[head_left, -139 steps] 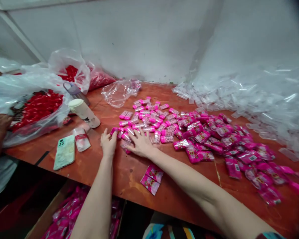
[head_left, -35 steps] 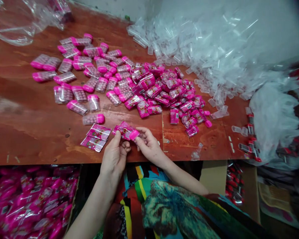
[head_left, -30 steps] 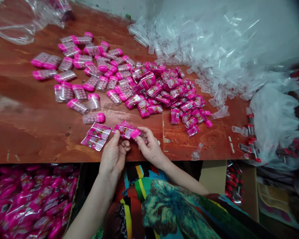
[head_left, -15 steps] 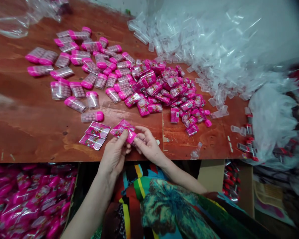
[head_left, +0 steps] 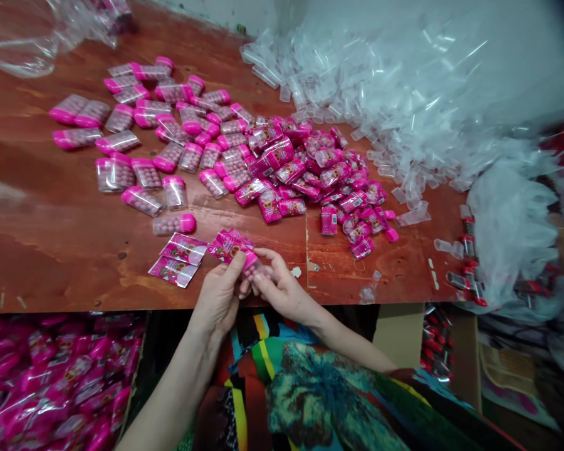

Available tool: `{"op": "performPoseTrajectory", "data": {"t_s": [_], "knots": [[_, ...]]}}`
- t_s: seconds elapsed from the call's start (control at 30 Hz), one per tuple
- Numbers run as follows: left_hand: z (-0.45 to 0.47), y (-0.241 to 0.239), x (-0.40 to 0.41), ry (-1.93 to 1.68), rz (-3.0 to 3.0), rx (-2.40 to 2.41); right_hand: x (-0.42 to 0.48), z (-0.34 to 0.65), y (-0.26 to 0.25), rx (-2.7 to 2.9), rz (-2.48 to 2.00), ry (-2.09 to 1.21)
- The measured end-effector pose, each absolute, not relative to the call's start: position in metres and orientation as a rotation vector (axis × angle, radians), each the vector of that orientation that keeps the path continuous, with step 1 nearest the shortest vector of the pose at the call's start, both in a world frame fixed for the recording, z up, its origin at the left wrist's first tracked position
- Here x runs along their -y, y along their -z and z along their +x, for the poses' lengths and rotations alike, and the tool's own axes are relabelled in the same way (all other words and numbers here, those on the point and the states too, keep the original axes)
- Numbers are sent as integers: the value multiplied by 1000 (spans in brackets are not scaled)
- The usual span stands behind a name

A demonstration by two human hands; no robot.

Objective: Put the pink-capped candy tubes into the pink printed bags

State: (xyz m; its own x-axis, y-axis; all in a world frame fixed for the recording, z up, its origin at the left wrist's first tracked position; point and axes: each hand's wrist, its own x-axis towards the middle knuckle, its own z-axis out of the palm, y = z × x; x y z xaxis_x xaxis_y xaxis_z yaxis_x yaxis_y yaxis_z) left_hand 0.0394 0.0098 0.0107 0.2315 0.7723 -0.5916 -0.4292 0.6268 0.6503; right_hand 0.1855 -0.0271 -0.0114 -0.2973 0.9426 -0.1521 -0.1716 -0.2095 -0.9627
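Observation:
My left hand (head_left: 220,295) pinches a pink printed sleeve (head_left: 225,243) at the table's near edge. My right hand (head_left: 280,288) grips a clear candy tube with a pink cap (head_left: 252,264), its capped end at the sleeve's mouth. Two more empty sleeves (head_left: 177,260) lie just left of my hands. One loose tube (head_left: 175,223) lies behind them. Several bare pink-capped tubes (head_left: 169,134) are spread further back, and a pile of sleeved tubes (head_left: 319,178) sits to their right.
The red-brown wooden table (head_left: 51,250) carries a big heap of clear empty tubes (head_left: 385,106) at back right. A box of pink packets (head_left: 51,382) stands below left. A white plastic bag (head_left: 512,225) and red-capped tubes (head_left: 470,250) are at right.
The view dropped from far across the table to its near edge. In the last second my hands drew together and the capped tube slid toward the sleeve's opening.

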Motion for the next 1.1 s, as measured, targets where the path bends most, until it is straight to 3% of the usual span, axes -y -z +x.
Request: {"op": "performPoseTrajectory", "data": {"t_s": [0.2,0.37,0.43,0.83,1.1], "knots": [[38,-9,-4,-824,485,-1056,18,192,9,894,-929,-2014],[42,-5,0,-845,474,-1069,23,187,14,1270,-1236,-1470],[43,-5,0,-844,452,-1082,23,186,17,1305,-1260,-1418],[37,-5,-5,-851,387,-942,25,189,13,966,-1098,-1882],[37,-7,-7,-835,321,-1040,29,188,10,1455,-1421,-1410]]}}
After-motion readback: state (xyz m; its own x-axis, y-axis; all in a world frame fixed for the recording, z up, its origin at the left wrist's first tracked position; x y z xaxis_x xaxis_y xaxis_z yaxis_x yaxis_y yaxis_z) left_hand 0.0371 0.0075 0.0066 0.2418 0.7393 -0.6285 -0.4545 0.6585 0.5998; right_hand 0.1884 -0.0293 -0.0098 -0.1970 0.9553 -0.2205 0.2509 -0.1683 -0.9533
